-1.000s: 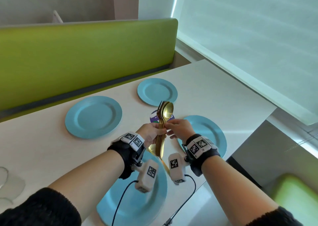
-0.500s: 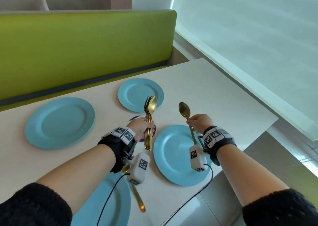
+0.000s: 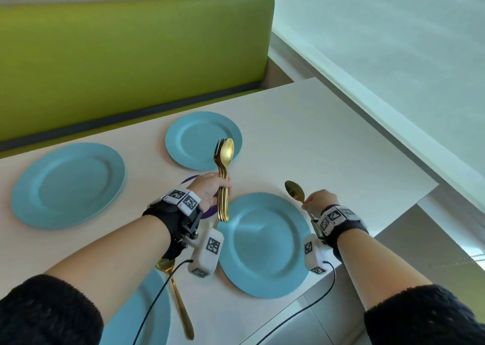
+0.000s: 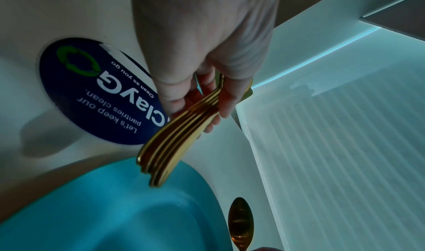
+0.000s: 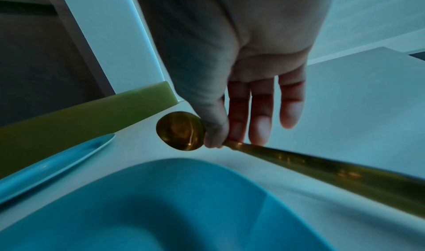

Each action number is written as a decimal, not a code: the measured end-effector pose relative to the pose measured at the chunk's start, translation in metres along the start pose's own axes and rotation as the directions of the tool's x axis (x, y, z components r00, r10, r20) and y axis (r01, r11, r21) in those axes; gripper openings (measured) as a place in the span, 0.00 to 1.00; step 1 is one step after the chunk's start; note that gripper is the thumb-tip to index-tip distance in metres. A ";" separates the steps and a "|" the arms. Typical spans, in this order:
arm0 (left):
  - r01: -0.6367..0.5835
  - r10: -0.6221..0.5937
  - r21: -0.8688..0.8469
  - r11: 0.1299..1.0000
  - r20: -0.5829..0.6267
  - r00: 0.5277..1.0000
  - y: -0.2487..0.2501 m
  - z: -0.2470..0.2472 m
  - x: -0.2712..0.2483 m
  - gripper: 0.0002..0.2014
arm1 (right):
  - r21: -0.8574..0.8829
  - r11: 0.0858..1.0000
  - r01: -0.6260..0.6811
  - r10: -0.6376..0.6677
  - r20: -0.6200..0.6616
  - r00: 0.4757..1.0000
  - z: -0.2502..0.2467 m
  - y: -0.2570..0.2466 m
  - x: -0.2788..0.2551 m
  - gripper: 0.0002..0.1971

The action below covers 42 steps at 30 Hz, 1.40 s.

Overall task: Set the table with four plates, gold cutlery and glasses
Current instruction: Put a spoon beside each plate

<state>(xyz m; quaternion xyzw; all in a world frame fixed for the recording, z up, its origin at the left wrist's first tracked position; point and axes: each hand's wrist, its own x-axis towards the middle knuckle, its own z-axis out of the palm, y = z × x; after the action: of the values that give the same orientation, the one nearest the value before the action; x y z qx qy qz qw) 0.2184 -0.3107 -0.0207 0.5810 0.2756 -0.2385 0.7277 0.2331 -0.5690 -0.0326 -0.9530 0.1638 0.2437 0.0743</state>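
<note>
My left hand (image 3: pixel 210 191) grips an upright bundle of gold cutlery (image 3: pixel 224 176), spoons and forks with heads up, above the table left of the near right blue plate (image 3: pixel 265 245). In the left wrist view the handles of the gold cutlery bundle (image 4: pixel 174 146) fan out from my left hand (image 4: pixel 207 95). To the right of that plate, my right hand (image 3: pixel 316 200) pinches a single gold spoon (image 3: pixel 295 191) by its neck; in the right wrist view the thumb and fingers of the right hand (image 5: pixel 220 138) hold the gold spoon (image 5: pixel 180 130) above the plate's rim (image 5: pixel 184 164).
Two more blue plates (image 3: pixel 68 184) (image 3: pixel 195 138) lie at the table's far side, and a fourth (image 3: pixel 147 315) at the near edge with another gold spoon (image 3: pixel 177 297) beside it. A dark blue round sticker (image 4: pixel 96 91) is on the tabletop. A green bench back (image 3: pixel 131 63) runs behind the table.
My right hand drew one spoon out of the bundle and carried it right, down beside the near right plate. The left hand kept the rest upright.
</note>
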 end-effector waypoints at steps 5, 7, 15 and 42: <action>-0.007 0.007 0.001 1.000 -0.008 1.000 -0.001 0.008 0.006 0.12 | 0.003 0.999 0.033 -0.033 -0.012 0.999 0.006 0.003 0.005 0.15; -0.009 0.009 0.006 1.000 -0.007 1.000 -0.002 0.012 0.007 0.12 | 0.007 0.999 0.036 -0.036 -0.014 0.999 0.008 0.004 0.005 0.14; -0.027 0.028 0.040 0.999 -0.021 0.999 -0.009 0.017 0.009 0.12 | 0.099 0.995 0.016 -0.010 -0.069 0.998 0.018 0.002 0.004 0.12; -0.110 0.090 0.371 0.922 0.070 0.993 0.005 -0.028 -0.048 0.08 | -0.108 0.714 0.692 -0.700 -0.114 0.705 -0.006 -0.129 -0.089 0.13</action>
<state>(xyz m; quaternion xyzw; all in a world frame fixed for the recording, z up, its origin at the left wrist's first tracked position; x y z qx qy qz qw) 0.1832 -0.2809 0.0101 0.7162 0.1763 -0.2640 0.6215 0.2070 -0.4251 0.0238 -0.9613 -0.2096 0.1314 0.1214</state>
